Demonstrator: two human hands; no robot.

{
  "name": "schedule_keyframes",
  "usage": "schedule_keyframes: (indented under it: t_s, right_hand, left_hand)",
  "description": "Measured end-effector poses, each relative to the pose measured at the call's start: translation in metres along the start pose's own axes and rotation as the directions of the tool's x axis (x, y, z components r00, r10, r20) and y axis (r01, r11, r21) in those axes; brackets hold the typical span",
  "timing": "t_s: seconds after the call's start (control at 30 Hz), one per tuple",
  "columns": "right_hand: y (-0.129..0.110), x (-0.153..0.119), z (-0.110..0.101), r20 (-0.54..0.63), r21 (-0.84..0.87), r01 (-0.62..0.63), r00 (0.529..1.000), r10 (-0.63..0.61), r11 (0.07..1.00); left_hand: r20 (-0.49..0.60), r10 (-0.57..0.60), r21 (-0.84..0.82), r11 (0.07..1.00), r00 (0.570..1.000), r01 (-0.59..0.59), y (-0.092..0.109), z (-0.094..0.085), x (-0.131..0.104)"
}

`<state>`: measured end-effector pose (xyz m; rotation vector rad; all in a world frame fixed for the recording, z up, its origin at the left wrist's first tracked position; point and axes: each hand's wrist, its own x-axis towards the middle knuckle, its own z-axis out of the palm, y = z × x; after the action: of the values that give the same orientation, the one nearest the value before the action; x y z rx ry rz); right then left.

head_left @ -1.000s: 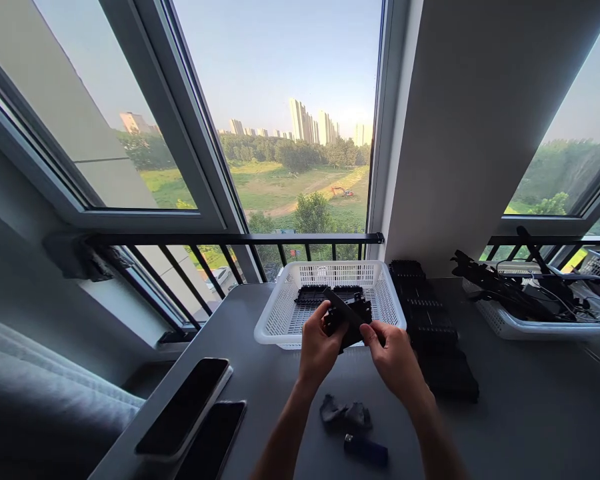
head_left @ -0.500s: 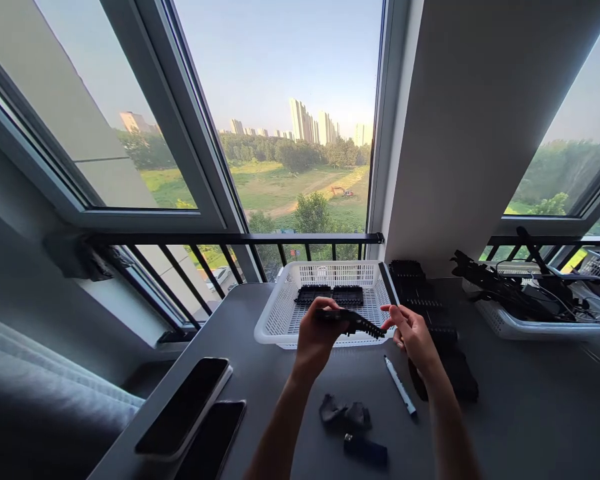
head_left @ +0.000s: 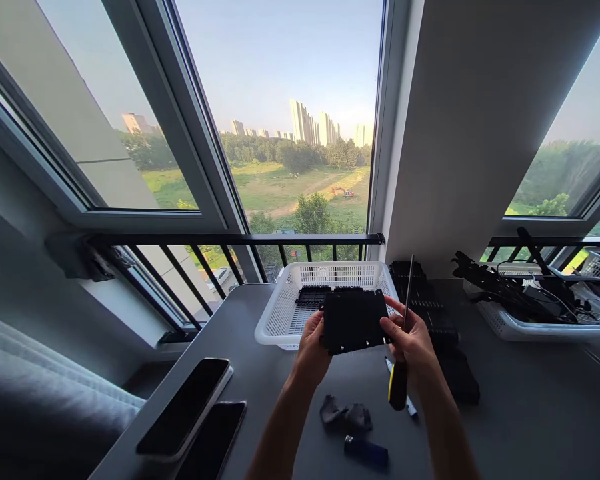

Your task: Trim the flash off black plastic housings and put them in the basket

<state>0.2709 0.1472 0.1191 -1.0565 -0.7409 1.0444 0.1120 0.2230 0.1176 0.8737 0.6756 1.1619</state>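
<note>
A flat black panel (head_left: 356,322) is held up in front of the white basket, its broad smooth face showing. My left hand (head_left: 312,348) grips its left edge. At its right edge, my right hand (head_left: 411,339) pinches the panel and also holds a screwdriver (head_left: 398,383), with the yellow-and-black handle down and the shaft pointing up. Behind the panel, the white basket (head_left: 269,322) contains black slotted parts (head_left: 310,295). A marker (head_left: 411,407) lies on the table, partly hidden by the screwdriver handle.
Two phone-like devices (head_left: 185,407) lie at the left. Nearer me are a crumpled dark cloth (head_left: 345,415) and a dark blue object (head_left: 366,451). Stacked black parts (head_left: 455,373) stand right of my hand. Farther right, another white basket (head_left: 520,329) holds black parts and cables.
The black panel has turned from nearly edge-on to broad face toward me. My right hand now grips its right edge, and the screwdriver has swung upright into clear view.
</note>
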Motion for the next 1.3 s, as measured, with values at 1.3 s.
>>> schedule_keyframes:
  t_s: [1.3]
  right_hand:
    - [0.0,-0.001,-0.002,0.25,-0.853,0.329,0.939,-0.235,0.405]
  left_hand:
    - [0.124,0.191,0.258,0.941,0.974,-0.217,-0.005,-0.012,0.006]
